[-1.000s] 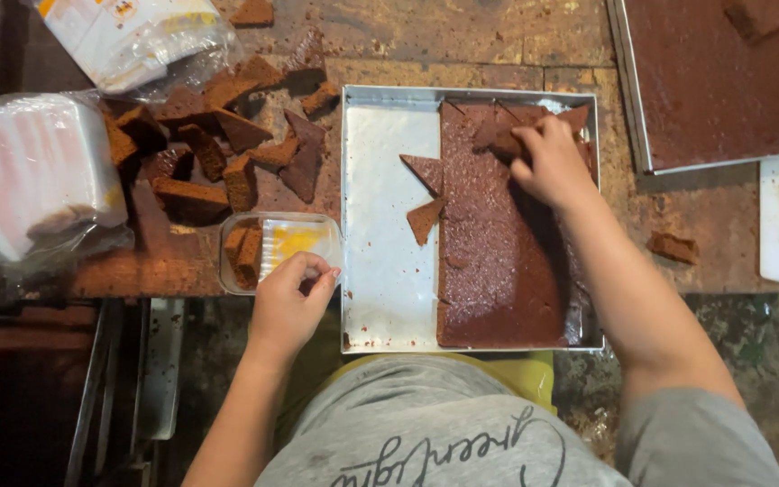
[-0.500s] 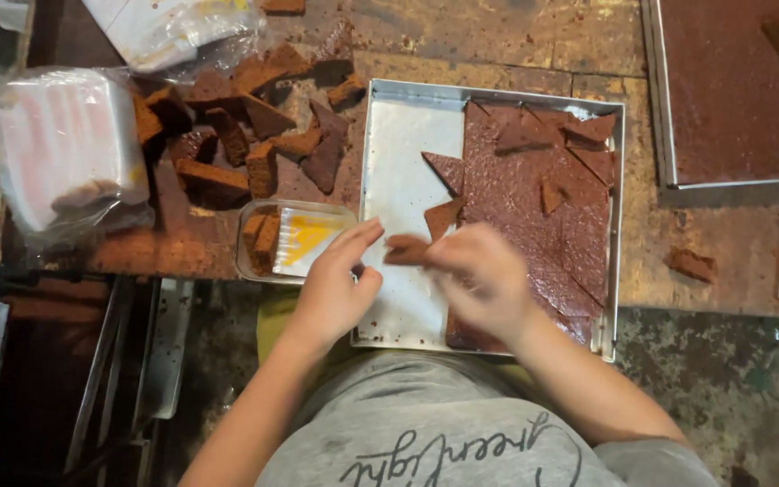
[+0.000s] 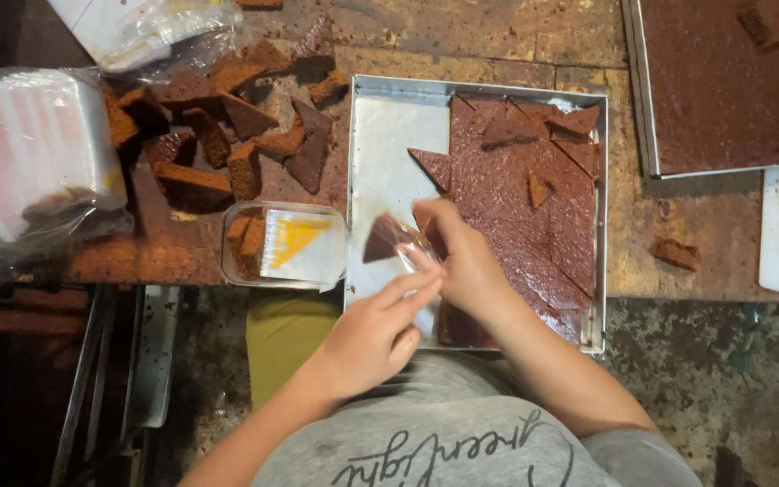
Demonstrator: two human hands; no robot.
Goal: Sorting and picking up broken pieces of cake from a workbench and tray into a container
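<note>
Brown triangular cake slice [image 3: 382,240] held above steel tray [image 3: 380,135], half inside clear film wrapper [image 3: 412,252]. Right hand [image 3: 463,261] fingers clamped on slice and wrapper; left hand [image 3: 373,335] fingers extended, close together, touching wrapper edge. Step in hand: bagging slice (judgement). Next calls for seating slice fully. Wrapper outline hard to trace; tray's near edge hidden by hands; bench [image 3: 498,36] partly cut off.

Small bakery wkshop, cake trays [image 3: 367,108], worn wood bench [image 3: 462,36]
</note>
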